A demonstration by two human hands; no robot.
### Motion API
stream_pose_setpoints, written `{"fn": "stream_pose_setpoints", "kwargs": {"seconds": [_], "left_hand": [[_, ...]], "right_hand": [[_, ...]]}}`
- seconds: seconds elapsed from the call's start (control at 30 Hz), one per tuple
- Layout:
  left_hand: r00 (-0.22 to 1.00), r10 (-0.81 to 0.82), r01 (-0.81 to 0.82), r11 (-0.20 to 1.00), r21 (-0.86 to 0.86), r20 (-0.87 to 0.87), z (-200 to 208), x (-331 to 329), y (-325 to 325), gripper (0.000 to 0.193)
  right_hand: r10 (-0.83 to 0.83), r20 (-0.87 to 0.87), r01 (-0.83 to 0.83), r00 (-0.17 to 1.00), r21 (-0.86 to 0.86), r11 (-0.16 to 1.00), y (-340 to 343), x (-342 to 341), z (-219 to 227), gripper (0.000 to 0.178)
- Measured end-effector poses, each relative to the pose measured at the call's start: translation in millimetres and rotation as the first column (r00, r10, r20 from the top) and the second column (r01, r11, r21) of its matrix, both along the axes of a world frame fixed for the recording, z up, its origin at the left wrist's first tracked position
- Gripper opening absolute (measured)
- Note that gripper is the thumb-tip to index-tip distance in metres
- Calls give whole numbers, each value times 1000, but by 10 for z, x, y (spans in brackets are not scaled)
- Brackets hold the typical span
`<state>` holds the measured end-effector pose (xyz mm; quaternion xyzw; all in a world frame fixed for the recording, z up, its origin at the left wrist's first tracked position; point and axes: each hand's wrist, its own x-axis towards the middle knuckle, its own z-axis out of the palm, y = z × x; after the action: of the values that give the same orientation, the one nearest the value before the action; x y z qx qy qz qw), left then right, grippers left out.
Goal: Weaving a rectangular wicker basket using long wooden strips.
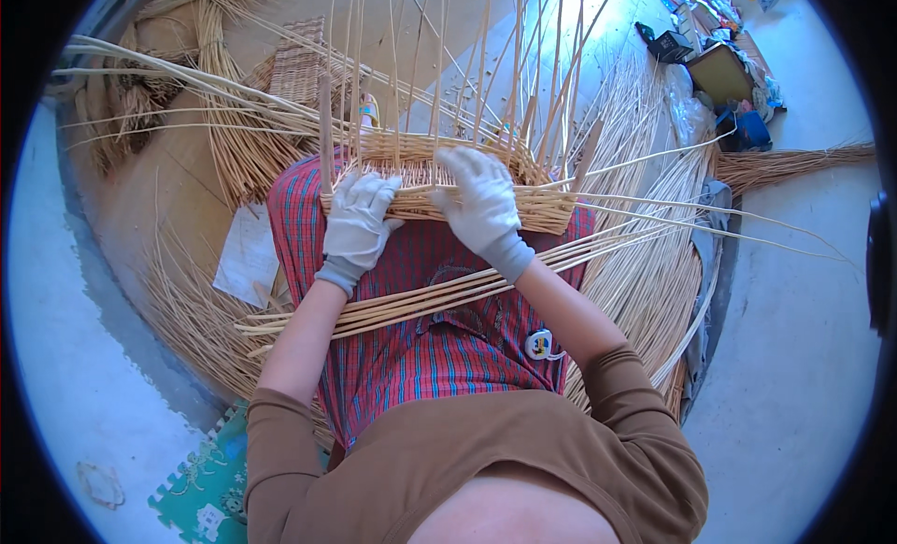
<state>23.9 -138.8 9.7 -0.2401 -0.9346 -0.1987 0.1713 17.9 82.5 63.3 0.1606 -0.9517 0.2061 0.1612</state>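
- Nearest to me are the person's brown sleeves (280, 436) and a red checked cloth (402, 366) over the lap, with a white tape measure (538, 345) lying on it.
- A loose bundle of peeled rods (420, 303) crosses the lap beneath both forearms; they look light and springy.
- The left hand (360, 217), in a pale glove, lies over the left end of the near wall, fingers bent across the rim, thumb out to the side. Whether that grip is clamped, I cannot tell.
- The right hand (483, 203), gloved too and slightly blurred, is at the rim right of middle, thumb apart from the fingers; I cannot tell whether its grip has closed on a rod.
- The woven basket (533, 207) sits at the far end of the lap. I'd judge it light, its packed wall stiff and not slippery; the wall near a corner seems the soundest hold.
- Its thin upright rods (485, 63) look whippy and could kink, so low by the weave is the place to take one. The thick corner stake (326, 133) looks firmer.
- Beyond, a woven panel (297, 63) lies by a tied bundle of stems (229, 123).
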Motion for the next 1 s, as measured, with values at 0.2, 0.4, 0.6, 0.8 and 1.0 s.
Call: {"fn": "stream_pose_setpoints", "kwargs": {"seconds": [0.2,0.4,0.6,0.8,1.0], "left_hand": [[991,-64,49,990,-132,-118,-211,-92,99,53],[994,-84,81,996,-42,-73,-32,110,170,56],[990,114,-120,990,-74,-86,258,440,424,74],[952,-300,308,930,-202,69,492,197,1397,99],[979,-195,204,940,-271,62,208,-113,1786,68]], "right_hand": [[52,165,-103,985,315,944,-108,-37,-228,77],[-63,207,-25,976,396,918,-123,101,-197,61],[90,-55,-92,994,-44,995,665,587,204,76],[-243,205,106,948,515,850,1300,531,192,107],[-396,18,339,918,486,806,1136,395,-108,93]]}}
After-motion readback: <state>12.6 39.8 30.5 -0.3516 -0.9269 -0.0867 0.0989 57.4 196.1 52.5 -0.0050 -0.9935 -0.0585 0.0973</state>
